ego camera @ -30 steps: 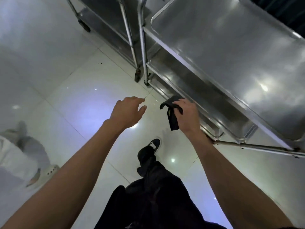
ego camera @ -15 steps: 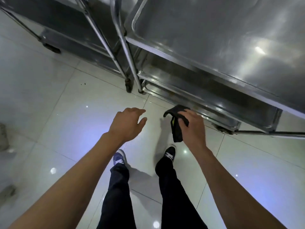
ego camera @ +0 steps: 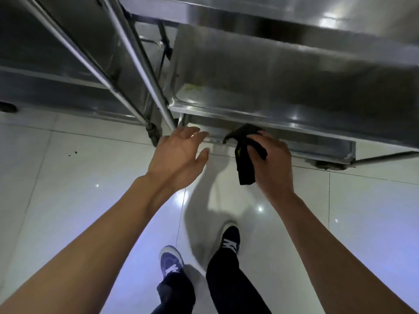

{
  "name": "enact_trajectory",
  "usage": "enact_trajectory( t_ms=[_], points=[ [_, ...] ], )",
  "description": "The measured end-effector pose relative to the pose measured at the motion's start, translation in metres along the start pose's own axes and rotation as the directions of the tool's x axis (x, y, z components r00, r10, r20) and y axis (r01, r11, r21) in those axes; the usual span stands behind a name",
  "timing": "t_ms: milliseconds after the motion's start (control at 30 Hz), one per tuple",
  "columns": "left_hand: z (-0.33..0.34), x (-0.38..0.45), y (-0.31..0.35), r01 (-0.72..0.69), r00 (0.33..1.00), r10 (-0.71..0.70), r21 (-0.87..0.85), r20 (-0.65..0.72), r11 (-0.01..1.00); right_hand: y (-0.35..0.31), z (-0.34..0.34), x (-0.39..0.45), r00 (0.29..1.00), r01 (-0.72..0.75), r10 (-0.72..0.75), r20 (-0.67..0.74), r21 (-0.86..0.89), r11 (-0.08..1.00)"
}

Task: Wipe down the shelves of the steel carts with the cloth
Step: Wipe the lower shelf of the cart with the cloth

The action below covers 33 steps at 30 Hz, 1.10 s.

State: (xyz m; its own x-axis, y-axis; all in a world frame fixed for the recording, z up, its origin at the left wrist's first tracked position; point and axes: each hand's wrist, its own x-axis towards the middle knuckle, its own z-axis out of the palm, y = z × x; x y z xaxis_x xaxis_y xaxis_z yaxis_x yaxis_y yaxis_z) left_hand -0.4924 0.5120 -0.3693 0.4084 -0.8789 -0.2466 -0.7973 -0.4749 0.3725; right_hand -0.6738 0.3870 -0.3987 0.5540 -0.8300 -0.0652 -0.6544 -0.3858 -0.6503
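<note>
Just in front of the right hand (ego camera: 271, 162), a dark cloth (ego camera: 244, 155) is bunched in the curled fingers, one end draped over the knuckles toward the cart and the other hanging down toward the floor; it is off the steel, not pressed to any shelf. The left hand (ego camera: 179, 159) is beside it, fingers spread and relaxed, holding nothing, reaching toward the near corner of the lowest shelf (ego camera: 283, 138). Directly beyond both hands lies the middle shelf (ego camera: 260, 91) of the nearer steel cart, with a faint yellowish smear (ego camera: 192, 88) near its left corner, above the left hand. Higher still, the top shelf (ego camera: 306, 12) shines under the light. To the left of the left hand, past the upright posts (ego camera: 145, 71), stands a second cart (ego camera: 45, 64). Whether any shelf has already been wiped cannot be told from the glare. As a judgement, the wiping of these lower shelves has yet to begin, and the second cart remains too.
</note>
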Motion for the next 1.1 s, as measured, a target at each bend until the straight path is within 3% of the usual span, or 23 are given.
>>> enact_trajectory(
  t_ms=[200,433,700,867,967,1100],
  points=[
    [0.039,0.069,-0.027,-0.093,0.986,0.101,0.062,-0.134,0.994,0.029,0.033,0.048,0.983,0.061,-0.051,-0.176,0.051,0.997],
    [0.060,0.129,-0.035,-0.134,0.956,0.163,0.129,-0.242,0.983,0.053,0.038,0.107,0.950,0.113,-0.128,-0.284,-0.069,0.991],
    [0.063,0.152,-0.043,-0.143,0.897,0.169,0.095,-0.408,0.985,0.063,0.063,0.150,0.912,0.181,-0.183,-0.368,-0.039,0.983],
    [0.071,0.147,-0.039,-0.092,0.894,0.148,0.150,-0.423,0.984,0.061,0.093,0.153,0.959,0.124,-0.192,-0.209,-0.298,0.946],
    [0.078,0.141,-0.045,-0.066,0.893,0.123,0.146,-0.434,0.987,0.066,0.095,0.156,0.957,0.212,-0.268,-0.113,-0.358,0.909],
    [0.081,0.137,-0.052,-0.019,0.910,0.091,0.179,-0.404,0.984,0.067,0.097,0.155,0.968,0.197,-0.241,-0.065,-0.392,0.899]
  ],
)
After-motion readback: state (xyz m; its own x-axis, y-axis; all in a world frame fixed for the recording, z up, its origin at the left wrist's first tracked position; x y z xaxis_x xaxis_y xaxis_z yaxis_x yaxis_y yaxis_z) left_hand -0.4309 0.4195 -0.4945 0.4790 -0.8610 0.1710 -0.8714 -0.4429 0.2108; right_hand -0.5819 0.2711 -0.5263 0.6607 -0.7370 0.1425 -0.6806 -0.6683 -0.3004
